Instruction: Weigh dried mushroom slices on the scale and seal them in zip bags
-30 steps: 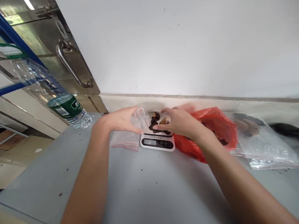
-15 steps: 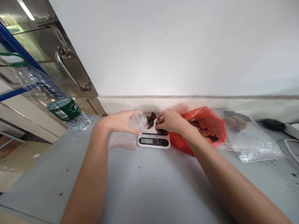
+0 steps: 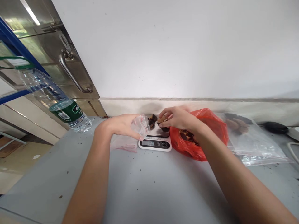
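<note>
At the far left, a bottle (image 3: 58,101) with a green label lies tilted at the worktop's (image 3: 149,186) edge, below a steel door (image 3: 46,53) with a curved handle. Further right, the left hand (image 3: 121,125) is closed on a small clear zip bag (image 3: 140,124), thumb and fingers pinching its mouth and holding it raised and open toward the scale. More clear bags (image 3: 123,144) with red strips lie flat on the worktop under that hand, just beside the scale's left edge. The scale (image 3: 155,141) sits near the wall, its display lit, with dark dried pieces (image 3: 153,119) piled on its platform. The open bag mouth is just left of the pile, close to it; whether it touches cannot be told. The right hand (image 3: 176,118) hovers over the platform, fingers curled together and pinched on a brown piece (image 3: 162,119), with another dark piece right under the fingertips. Right of the scale and touching it, a red bag (image 3: 210,130) stands open, more dried pieces inside, the right forearm crossing its front. Beyond it lies a large clear bag (image 3: 254,143) holding a few pale pieces, and at the far right a black object (image 3: 273,127) rests by the wall.
</note>
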`<state>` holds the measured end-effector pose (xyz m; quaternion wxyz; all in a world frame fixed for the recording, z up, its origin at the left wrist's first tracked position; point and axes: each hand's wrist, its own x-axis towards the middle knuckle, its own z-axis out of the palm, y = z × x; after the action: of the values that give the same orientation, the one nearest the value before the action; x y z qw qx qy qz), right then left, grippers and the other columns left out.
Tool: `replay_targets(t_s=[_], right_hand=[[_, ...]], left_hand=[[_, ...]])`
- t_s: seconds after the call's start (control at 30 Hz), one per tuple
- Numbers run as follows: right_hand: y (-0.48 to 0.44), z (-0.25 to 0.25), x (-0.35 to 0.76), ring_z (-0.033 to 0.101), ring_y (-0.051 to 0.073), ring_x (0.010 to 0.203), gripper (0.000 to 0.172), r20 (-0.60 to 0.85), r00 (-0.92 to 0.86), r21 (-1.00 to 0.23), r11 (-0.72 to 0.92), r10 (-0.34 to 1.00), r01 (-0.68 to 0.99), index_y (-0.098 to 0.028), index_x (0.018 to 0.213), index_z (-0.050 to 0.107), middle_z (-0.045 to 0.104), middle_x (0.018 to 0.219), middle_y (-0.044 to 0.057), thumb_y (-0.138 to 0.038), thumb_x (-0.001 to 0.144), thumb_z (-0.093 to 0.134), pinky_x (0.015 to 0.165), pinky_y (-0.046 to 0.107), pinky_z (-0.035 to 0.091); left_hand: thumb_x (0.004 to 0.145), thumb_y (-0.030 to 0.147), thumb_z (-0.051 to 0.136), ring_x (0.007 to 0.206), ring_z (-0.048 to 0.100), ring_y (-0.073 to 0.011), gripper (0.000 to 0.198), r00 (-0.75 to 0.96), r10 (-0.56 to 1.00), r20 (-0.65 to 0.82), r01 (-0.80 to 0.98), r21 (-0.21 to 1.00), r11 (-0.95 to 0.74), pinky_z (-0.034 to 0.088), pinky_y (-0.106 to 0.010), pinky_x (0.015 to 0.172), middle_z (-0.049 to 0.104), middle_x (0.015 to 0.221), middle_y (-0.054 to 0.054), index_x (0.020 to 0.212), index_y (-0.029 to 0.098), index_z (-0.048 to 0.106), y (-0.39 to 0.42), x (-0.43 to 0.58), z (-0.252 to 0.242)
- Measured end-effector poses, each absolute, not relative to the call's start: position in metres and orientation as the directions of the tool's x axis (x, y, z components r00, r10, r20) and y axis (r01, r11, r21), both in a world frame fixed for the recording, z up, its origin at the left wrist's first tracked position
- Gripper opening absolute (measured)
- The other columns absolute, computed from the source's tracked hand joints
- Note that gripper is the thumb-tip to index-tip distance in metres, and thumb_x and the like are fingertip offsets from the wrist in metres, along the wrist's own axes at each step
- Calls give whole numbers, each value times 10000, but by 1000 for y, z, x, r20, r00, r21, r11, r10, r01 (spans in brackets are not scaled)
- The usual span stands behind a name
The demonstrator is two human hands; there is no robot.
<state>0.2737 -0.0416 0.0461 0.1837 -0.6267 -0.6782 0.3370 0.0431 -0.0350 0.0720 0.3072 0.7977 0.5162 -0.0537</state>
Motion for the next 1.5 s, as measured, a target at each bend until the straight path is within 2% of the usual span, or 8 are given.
replay_targets(t_s=[0.3,0.57,0.7,0.83,0.97,1.1,1.27,1.5], right_hand=[[-51,55,252,658,174,771,125,216,-130,-902,249,968,354,-195,723,640,691,789,13,-172,756,758,713,322,524],[-55,51,245,736,243,988,251,145,-382,-969,209,913,131,-189,946,777,788,1051,83,-259,717,853,821,376,600],[-45,51,250,745,253,921,200,131,-138,-904,175,982,390,-184,930,768,783,1036,94,-372,868,747,819,398,588],[-29,47,249,694,339,1163,449,-23,-14,-548,-1,1000,837,-175,1214,730,755,1246,138,-451,862,763,937,418,543],[-23,45,241,692,311,1176,707,-269,-119,-438,-12,956,899,-199,1475,568,737,1310,138,-549,884,734,914,366,539],[-24,46,229,631,331,1269,776,-305,-128,-295,34,944,955,-227,1512,528,601,1490,162,-567,855,758,913,366,535],[-23,49,220,679,325,1150,474,-310,-134,-238,60,941,970,-204,1267,708,617,1426,174,-431,856,776,785,336,539],[-24,44,229,717,231,812,142,-300,-159,-307,63,941,950,-182,908,750,777,952,104,-95,819,681,571,275,468]], left_hand=[[777,475,766,1215,647,-286,579,531,741,-411,803,522,-287,502,-369,1020,708,1336,20,1317,345,605,-34,50,71],[804,610,745,1230,646,-304,665,623,713,-322,708,621,-337,515,-365,997,682,1374,-46,1363,289,585,-29,35,67],[794,636,743,1291,609,-303,720,564,763,-317,743,598,-301,517,-365,1010,644,1441,-31,1416,332,547,-29,19,70],[761,626,746,1378,542,-337,770,459,822,-337,814,531,-237,499,-381,1047,565,1543,-50,1435,321,529,-31,8,71],[735,638,756,1373,544,-369,817,380,851,-362,855,489,-174,517,-397,1015,544,1569,-61,1452,333,509,-31,4,70],[731,641,756,1335,577,-372,785,390,850,-355,853,486,-188,527,-387,987,574,1540,-59,1420,335,541,-32,5,70],[727,662,734,1277,612,-351,764,399,846,-353,855,477,-204,515,-399,1013,620,1478,-61,1393,328,566,-33,8,71],[741,636,739,1223,629,-343,734,384,842,-380,868,459,-188,519,-414,1008,652,1416,-42,1397,349,580,-35,14,74]])
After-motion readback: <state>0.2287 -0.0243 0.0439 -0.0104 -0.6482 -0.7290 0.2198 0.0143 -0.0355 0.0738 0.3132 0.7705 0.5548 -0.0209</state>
